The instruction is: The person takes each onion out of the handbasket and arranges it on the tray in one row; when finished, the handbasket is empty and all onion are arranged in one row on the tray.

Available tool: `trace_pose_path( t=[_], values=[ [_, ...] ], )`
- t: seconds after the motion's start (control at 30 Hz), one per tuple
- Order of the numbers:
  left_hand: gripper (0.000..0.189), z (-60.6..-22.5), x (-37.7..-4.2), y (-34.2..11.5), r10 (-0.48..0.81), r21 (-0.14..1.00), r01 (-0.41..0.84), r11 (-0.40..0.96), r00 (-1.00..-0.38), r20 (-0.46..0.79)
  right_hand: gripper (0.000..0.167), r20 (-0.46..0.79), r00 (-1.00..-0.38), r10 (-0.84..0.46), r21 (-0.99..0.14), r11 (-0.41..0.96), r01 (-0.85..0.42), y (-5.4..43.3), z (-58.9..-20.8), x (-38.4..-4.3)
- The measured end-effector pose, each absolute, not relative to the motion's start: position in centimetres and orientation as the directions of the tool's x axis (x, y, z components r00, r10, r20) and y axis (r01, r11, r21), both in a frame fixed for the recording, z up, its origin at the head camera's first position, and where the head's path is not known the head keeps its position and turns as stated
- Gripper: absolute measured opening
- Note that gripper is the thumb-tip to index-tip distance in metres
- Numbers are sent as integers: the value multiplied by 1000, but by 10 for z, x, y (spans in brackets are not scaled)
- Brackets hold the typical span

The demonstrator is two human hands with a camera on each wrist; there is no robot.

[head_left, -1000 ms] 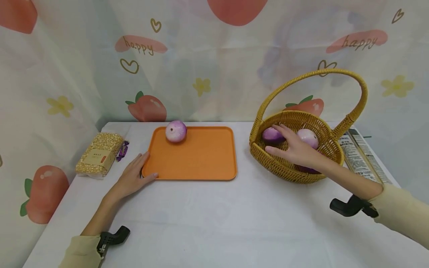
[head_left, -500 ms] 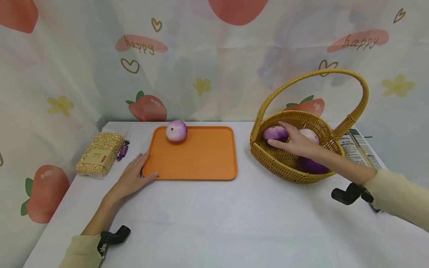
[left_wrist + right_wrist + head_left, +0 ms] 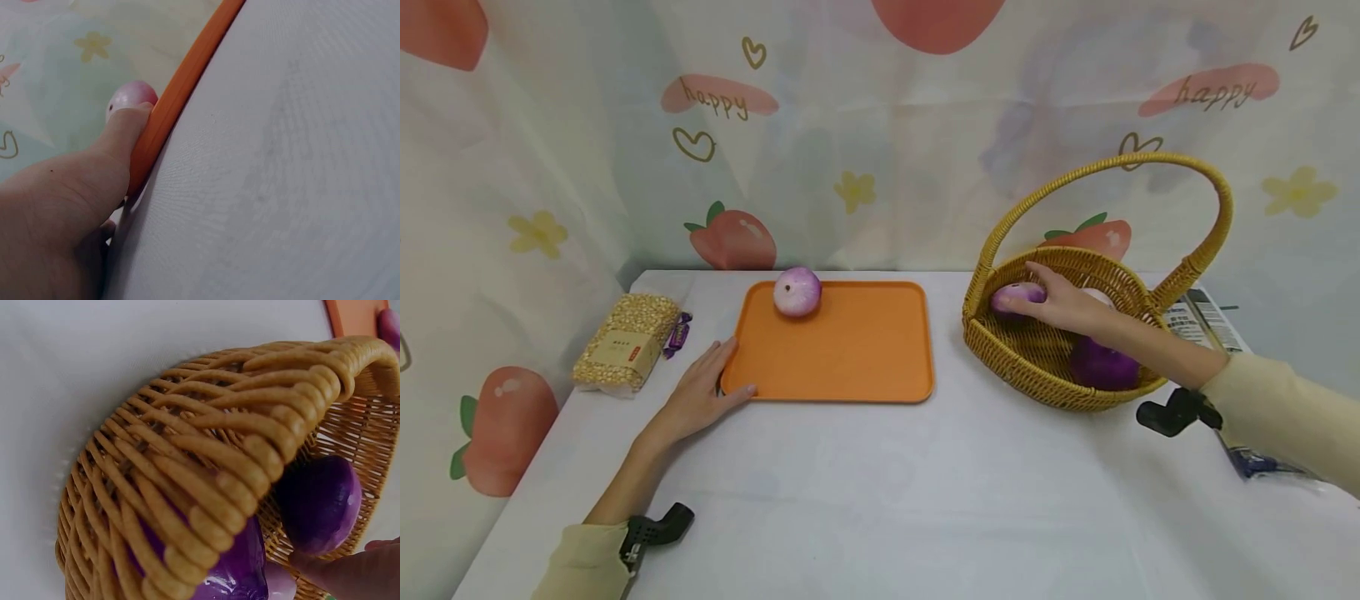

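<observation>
My right hand (image 3: 1067, 304) reaches into the wicker basket (image 3: 1022, 371), thumb and fingers around a purple onion (image 3: 1018, 292) at its left side. In the right wrist view the thumb touches this onion (image 3: 328, 506) from below. A dark purple onion (image 3: 1103, 364) lies in the basket's front right, and a paler one (image 3: 1097, 295) is mostly hidden behind my hand. My left hand (image 3: 696, 396) rests at the left front corner of the orange tray (image 3: 850, 350), fingers extended along its side, thumb on the front rim. One purple-and-white onion (image 3: 797, 292) sits at the tray's back left.
Left of the tray lie a clear bag of yellow grains (image 3: 627, 342) and a small purple-wrapped candy (image 3: 677, 335). A printed packet (image 3: 1210, 321) lies right of the basket, partly under my forearm. The basket's tall handle (image 3: 1093, 171) arches over its opening. A patterned curtain hangs behind.
My right thumb and fingers have closed in around the onion at the basket's left, which has turned slightly. More of the dark onion now shows. The left hand has stayed at the tray.
</observation>
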State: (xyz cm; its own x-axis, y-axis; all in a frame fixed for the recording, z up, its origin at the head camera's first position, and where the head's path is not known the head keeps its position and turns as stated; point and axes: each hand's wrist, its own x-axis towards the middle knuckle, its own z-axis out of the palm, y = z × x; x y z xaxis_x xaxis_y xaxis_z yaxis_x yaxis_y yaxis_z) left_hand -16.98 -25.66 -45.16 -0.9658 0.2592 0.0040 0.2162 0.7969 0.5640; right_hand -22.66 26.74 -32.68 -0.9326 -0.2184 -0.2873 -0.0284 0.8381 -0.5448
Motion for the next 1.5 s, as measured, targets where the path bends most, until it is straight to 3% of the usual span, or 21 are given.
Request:
trace_pose_path(
  t=[0.67, 1.23, 1.5],
  values=[
    [91, -450, -170, -256, 248, 563, 203, 801, -969, -4, 103, -351, -906, -235, -615, 788, 34, 264, -328, -244],
    [93, -454, -171, -257, 238, 547, 189, 815, -971, -19, 104, -380, -895, -233, -611, 790, 54, 268, -335, -252],
    [93, -454, -170, -256, 239, 551, 190, 812, -971, -17, 93, -360, -893, -270, -640, 768, 26, 274, -339, -248]
  ],
)
